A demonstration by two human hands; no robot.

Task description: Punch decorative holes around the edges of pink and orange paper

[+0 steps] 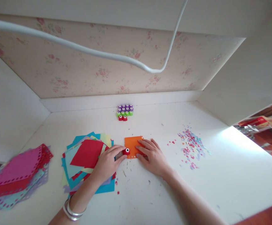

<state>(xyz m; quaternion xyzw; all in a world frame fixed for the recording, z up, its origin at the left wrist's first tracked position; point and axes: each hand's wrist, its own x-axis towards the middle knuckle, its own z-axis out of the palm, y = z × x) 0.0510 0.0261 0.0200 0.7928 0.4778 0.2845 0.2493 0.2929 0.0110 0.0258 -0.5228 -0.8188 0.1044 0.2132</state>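
Though small, red punch (126,152) between pinched left fingers (119,148) (right fingers (146,144) flat on orange paper (131,142)).

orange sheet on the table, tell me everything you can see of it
The orange sheet looks like thin paper or card, roughly square. It lies flat on the white tabletop, with small holes along its near edge; the right edge is mostly hidden. The right hand rests spread on its right part. By its near left corner, the left hand holds a red punch.
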